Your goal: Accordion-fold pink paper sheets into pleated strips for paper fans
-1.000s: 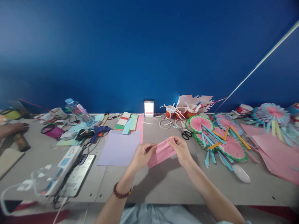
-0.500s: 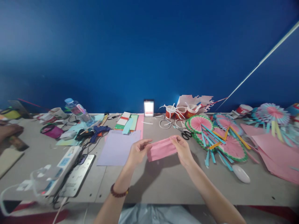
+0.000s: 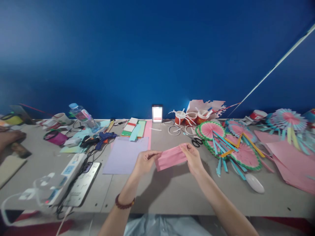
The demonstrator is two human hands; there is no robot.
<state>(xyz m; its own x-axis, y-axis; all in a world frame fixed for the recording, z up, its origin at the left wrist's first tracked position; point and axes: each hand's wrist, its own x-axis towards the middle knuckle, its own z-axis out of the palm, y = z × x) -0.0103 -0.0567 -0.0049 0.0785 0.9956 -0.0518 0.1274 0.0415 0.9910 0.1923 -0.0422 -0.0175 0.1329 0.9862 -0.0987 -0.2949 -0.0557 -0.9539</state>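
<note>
A strip of pink folded paper with crease lines is stretched between my two hands above the grey table. My left hand pinches its left end between thumb and fingers. At the other end, my right hand grips the upper right corner. The paper tilts slightly, its right side higher. Just left of my left hand lies a lilac sheet. Black-handled scissors rest beyond my right hand, beside round pleated paper fans with pink centres and green edges.
A power strip and a phone lie at the left, with a water bottle behind. Red tubs stand by the blue wall. A white mouse and pink sheets are rightward. Another person's hand shows far left.
My left fingers have shifted slightly on the paper's end, lying flatter along its edge. The strip stays stretched between both hands in nearly the same place.
</note>
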